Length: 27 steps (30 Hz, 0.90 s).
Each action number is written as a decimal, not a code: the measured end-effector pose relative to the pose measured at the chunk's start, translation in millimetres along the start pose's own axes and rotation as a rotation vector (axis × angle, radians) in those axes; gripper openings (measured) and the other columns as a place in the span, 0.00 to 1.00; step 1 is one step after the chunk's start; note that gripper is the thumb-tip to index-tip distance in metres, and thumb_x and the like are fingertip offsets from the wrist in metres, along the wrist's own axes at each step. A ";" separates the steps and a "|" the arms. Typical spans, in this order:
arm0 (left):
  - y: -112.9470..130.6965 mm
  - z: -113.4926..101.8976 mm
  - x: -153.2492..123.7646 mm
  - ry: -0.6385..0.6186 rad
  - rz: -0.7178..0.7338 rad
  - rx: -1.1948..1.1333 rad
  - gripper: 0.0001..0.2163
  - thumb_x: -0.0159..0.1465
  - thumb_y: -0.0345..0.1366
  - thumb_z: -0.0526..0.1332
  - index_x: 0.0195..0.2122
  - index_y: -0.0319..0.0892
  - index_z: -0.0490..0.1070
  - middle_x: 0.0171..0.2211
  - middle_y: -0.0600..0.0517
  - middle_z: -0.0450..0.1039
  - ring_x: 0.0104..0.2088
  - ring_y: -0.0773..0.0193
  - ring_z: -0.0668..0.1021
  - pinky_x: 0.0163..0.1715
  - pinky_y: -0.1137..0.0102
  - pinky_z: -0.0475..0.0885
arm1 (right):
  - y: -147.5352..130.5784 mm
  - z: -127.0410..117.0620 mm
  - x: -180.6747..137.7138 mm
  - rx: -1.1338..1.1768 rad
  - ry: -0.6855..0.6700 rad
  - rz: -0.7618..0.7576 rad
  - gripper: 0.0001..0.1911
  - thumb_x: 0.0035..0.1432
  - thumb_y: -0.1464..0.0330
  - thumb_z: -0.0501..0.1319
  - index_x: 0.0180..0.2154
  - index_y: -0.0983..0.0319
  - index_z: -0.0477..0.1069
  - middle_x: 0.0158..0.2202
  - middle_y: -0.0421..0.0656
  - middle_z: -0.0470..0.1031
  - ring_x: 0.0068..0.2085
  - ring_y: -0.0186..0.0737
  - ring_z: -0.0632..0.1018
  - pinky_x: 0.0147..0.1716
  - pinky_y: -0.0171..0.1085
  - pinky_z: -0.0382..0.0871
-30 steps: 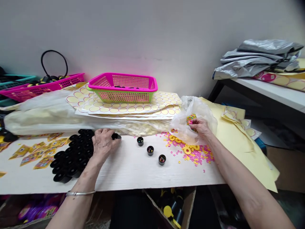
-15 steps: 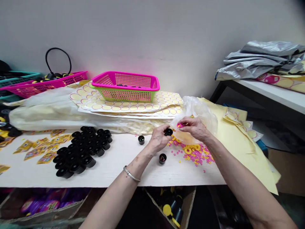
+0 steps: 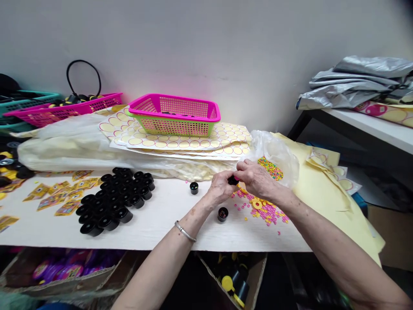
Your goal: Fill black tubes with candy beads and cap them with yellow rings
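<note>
My left hand (image 3: 220, 188) is closed round a small black cup (image 3: 232, 180) held just above the white table (image 3: 167, 224). My right hand (image 3: 254, 177) meets it from the right, its fingers pinched on something pink at the cup's mouth. Behind my right hand lies a clear plastic bag (image 3: 274, 150) with small coloured beads (image 3: 270, 167) inside. Pink beads and yellow rings (image 3: 263, 207) are scattered on the table under my hands. Two filled black cups (image 3: 222, 213) (image 3: 194, 187) stand near my left hand. A cluster of empty black cups (image 3: 116, 199) sits to the left.
A pink and green basket (image 3: 176, 115) rests on sheets of round stickers (image 3: 180, 140) at the back. Printed yellow labels (image 3: 58, 198) lie at the left. Pink and teal baskets (image 3: 64, 110) stand far left. Open cartons (image 3: 232, 280) sit under the table. Grey bags (image 3: 358, 82) are piled on a side shelf.
My left hand left the cluster of cups, carried one black cup to the right and met my right hand, which came out of the bag with a pink piece.
</note>
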<state>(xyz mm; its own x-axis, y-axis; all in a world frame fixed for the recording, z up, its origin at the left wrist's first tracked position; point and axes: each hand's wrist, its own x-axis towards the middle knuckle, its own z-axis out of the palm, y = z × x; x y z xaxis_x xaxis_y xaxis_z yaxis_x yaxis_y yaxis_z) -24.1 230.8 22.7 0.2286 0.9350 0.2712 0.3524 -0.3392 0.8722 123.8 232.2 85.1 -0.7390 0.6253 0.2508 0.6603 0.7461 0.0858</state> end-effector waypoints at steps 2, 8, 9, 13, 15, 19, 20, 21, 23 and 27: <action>0.2 0.8 -0.1 -0.008 -0.011 -0.028 0.12 0.45 0.26 0.63 0.32 0.40 0.76 0.27 0.56 0.72 0.30 0.65 0.72 0.31 0.72 0.66 | -1.5 -1.4 0.7 0.079 0.003 0.040 0.14 0.54 0.80 0.52 0.32 0.61 0.74 0.29 0.44 0.67 0.33 0.38 0.64 0.28 0.36 0.54; 3.1 -16.0 -14.3 0.077 -0.004 -0.034 0.11 0.46 0.31 0.68 0.32 0.42 0.76 0.30 0.54 0.72 0.33 0.65 0.73 0.35 0.71 0.68 | 38.0 19.8 -15.4 0.429 0.231 0.271 0.08 0.56 0.69 0.55 0.31 0.62 0.73 0.31 0.42 0.71 0.32 0.36 0.70 0.32 0.35 0.62; 1.6 -23.4 -21.6 0.128 -0.004 -0.001 0.11 0.46 0.32 0.68 0.32 0.42 0.75 0.31 0.54 0.72 0.34 0.64 0.73 0.35 0.70 0.67 | 52.3 28.9 -21.6 0.391 0.283 0.386 0.09 0.56 0.68 0.55 0.31 0.62 0.74 0.30 0.43 0.71 0.32 0.37 0.71 0.33 0.36 0.62; -15.9 -59.8 -62.9 0.449 -0.083 0.206 0.13 0.44 0.33 0.70 0.32 0.43 0.75 0.33 0.53 0.72 0.38 0.62 0.71 0.40 0.67 0.66 | 105.1 68.9 -45.6 0.087 0.141 0.743 0.10 0.52 0.68 0.56 0.31 0.63 0.75 0.32 0.49 0.74 0.34 0.44 0.73 0.31 0.38 0.61; -29.4 -75.4 -82.7 0.543 -0.195 0.244 0.13 0.45 0.32 0.68 0.34 0.44 0.74 0.32 0.54 0.71 0.34 0.64 0.71 0.37 0.69 0.66 | 117.7 83.2 -52.6 0.021 -0.044 0.771 0.10 0.51 0.70 0.55 0.32 0.63 0.75 0.33 0.50 0.74 0.34 0.44 0.73 0.29 0.37 0.60; -53.0 -86.1 -102.5 0.527 -0.376 0.341 0.09 0.45 0.32 0.66 0.30 0.42 0.74 0.27 0.56 0.66 0.26 0.68 0.68 0.28 0.71 0.63 | 116.8 94.7 -50.9 -0.041 -0.229 0.800 0.09 0.50 0.73 0.54 0.31 0.63 0.73 0.32 0.51 0.74 0.33 0.45 0.74 0.26 0.36 0.57; -56.7 -84.9 -103.9 0.497 -0.381 0.366 0.08 0.45 0.32 0.66 0.29 0.42 0.74 0.27 0.56 0.66 0.27 0.68 0.68 0.28 0.72 0.63 | 114.2 95.2 -48.2 -0.057 -0.251 0.799 0.09 0.50 0.73 0.54 0.31 0.64 0.73 0.32 0.53 0.74 0.33 0.46 0.74 0.25 0.37 0.57; -59.4 -83.2 -104.5 0.458 -0.378 0.382 0.08 0.45 0.31 0.66 0.29 0.42 0.74 0.27 0.56 0.66 0.27 0.68 0.69 0.29 0.72 0.64 | 111.7 95.1 -45.4 -0.072 -0.276 0.794 0.10 0.50 0.73 0.54 0.32 0.64 0.73 0.33 0.55 0.74 0.33 0.47 0.75 0.25 0.38 0.56; -62.1 -81.1 -105.1 0.368 -0.360 0.392 0.10 0.46 0.32 0.66 0.31 0.42 0.74 0.28 0.55 0.67 0.28 0.67 0.70 0.29 0.71 0.65 | 107.9 93.8 -40.5 -0.081 -0.314 0.774 0.11 0.51 0.75 0.53 0.33 0.65 0.73 0.35 0.59 0.74 0.35 0.49 0.75 0.26 0.39 0.56; -58.8 -97.7 -110.0 0.403 -0.304 0.554 0.14 0.53 0.40 0.63 0.40 0.41 0.73 0.37 0.49 0.70 0.34 0.62 0.71 0.34 0.68 0.67 | 108.4 90.0 -37.0 -0.048 -0.345 0.730 0.11 0.50 0.75 0.54 0.34 0.64 0.73 0.37 0.58 0.74 0.37 0.49 0.75 0.27 0.39 0.56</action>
<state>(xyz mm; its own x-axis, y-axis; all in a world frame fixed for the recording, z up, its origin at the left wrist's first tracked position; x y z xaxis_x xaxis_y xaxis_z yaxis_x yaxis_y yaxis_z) -158.6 158.1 -18.7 -0.2640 0.9254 0.2718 0.7770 0.0371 0.6284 210.7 310.6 -1.6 -0.1141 0.9922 -0.0513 0.9914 0.1170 0.0588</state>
